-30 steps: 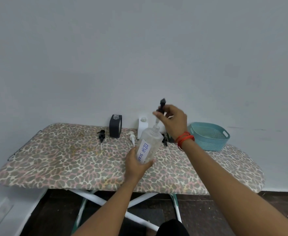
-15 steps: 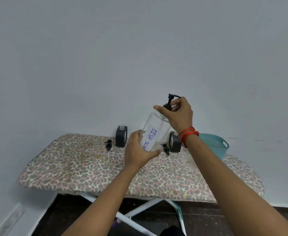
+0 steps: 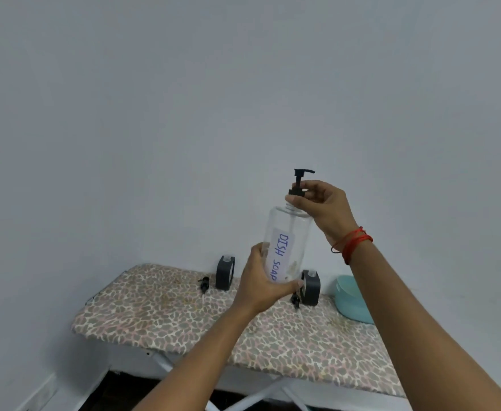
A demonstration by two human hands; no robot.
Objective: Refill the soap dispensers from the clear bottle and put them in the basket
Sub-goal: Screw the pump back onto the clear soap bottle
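Rising higher than a second ago, the clear bottle (image 3: pixel 287 232) is being gripped low by the left hand (image 3: pixel 261 283) while the right hand (image 3: pixel 323 209) is pinching its black pump (image 3: pixel 298 185), and two uncapped dark dispensers (image 3: pixel 225 272) (image 3: pixel 310 287) are waiting at the far edge, not yet in the basket (image 3: pixel 351 301) at right.

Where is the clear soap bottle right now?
Head view, right of centre: the clear bottle is held above the leopard-print board, the left hand gripping its base and the right hand pinching the black pump at its neck.

Basket (image 3: pixel 350 307) right of dispenser (image 3: pixel 311 289)
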